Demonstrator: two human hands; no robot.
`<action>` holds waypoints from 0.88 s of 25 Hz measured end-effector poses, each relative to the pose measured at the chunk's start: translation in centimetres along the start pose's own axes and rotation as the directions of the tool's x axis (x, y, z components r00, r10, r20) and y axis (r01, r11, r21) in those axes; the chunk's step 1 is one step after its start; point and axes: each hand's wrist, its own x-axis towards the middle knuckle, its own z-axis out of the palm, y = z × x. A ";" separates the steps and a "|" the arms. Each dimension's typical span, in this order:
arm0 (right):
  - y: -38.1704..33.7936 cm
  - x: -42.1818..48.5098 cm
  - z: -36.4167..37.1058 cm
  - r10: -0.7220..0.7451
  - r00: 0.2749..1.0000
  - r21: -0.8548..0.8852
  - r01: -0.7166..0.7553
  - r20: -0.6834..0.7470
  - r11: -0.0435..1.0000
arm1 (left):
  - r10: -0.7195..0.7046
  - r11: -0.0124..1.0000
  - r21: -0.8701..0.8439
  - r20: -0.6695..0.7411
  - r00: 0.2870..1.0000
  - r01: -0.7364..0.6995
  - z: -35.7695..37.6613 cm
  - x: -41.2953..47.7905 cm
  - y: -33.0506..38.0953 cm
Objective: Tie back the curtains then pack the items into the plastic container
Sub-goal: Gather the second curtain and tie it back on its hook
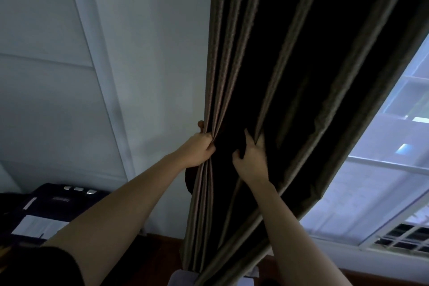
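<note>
Dark casing of a machine [53, 202] with a row of pale buttons and white paper on it sits low at the far left, partly behind the person's left forearm, whose black sleeve [46, 267] fills the bottom corner. Beside it rises a pale wall [151, 53] with raised panel lines. At the wall's right edge, the left hand [199, 148] is closed in a fist round a bundle of gathered pleats at the left edge of the curtain [290, 65], its fingers wrapped into the cloth. Just above that hand a small rounded brownish knob [200, 124] pokes out beside the fabric; what it is fixed to cannot be told. The curtain, dark with lighter olive ridges on its folds, hangs from the top of the view down to the floor, pinched narrow at the left hand and spreading wider above. Just to the right, apart from the left hand, the right hand [251, 158] grips a fold in the middle of the curtain, thumb hooked into the dark cloth and curled fingers pinching a ridge. Further right, past the curtain's free edge, a bright window [383, 181] with white bars shows, with a white grille [404, 237] below it.
</note>
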 end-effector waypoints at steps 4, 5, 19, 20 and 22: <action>2.2 -3.5 4.0 -0.149 0.931 0.061 0.136 0.332 0.989 | -0.069 0.996 -0.052 -0.024 0.997 0.068 0.1 -0.1 -0.1; 2.9 -4.4 4.9 -0.169 0.894 0.081 0.149 0.414 0.986 | -0.073 0.995 -0.069 -0.017 0.997 0.072 0.1 -0.1 0.0; 2.5 -5.0 5.6 -0.166 0.833 0.081 0.145 0.528 0.986 | 0.007 0.997 -0.078 -0.055 0.998 -0.012 1.9 -0.3 3.1; 2.2 -5.2 5.2 -0.163 0.826 0.073 0.146 0.539 0.987 | 0.010 0.999 -0.043 -0.107 0.994 -0.015 2.3 -0.1 3.2; 1.7 -6.4 4.3 -0.175 0.883 -0.012 0.201 0.435 0.980 | -0.015 1.000 -0.007 -0.205 0.979 0.014 2.8 0.1 3.3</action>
